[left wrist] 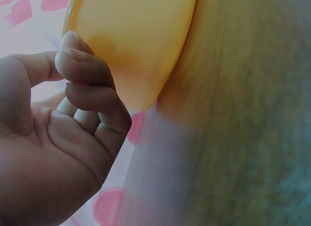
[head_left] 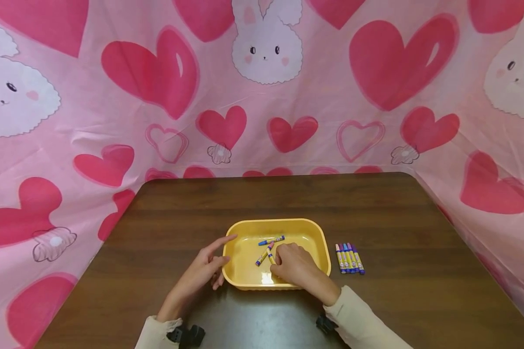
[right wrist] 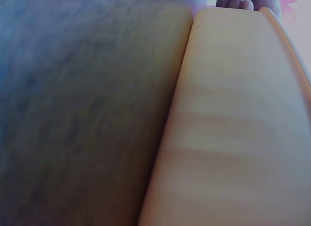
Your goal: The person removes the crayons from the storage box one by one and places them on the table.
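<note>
A yellow tray (head_left: 244,281) stands on the table in the head view. Inside it lie a blue-tipped crayon (head_left: 271,240) and a pink-tipped crayon (head_left: 264,255) in yellow wrappers. My right hand (head_left: 294,263) reaches into the tray, its curled fingers pinching the end of another yellow-wrapped crayon (head_left: 271,256); the fingertips are partly hidden. At the tray's left end, my left hand (head_left: 205,264) rests its index finger and thumb on the rim, the other fingers loosely bent outside. The left wrist view shows this hand (left wrist: 82,119) beside the tray wall (left wrist: 146,46).
To the right of the tray, several crayons (head_left: 349,258) lie side by side in a row on the brown wooden table (head_left: 179,218). A pink cloth (head_left: 253,102) with hearts and rabbits hangs behind and around the table. The right wrist view shows mostly the tray's outer wall (right wrist: 233,119).
</note>
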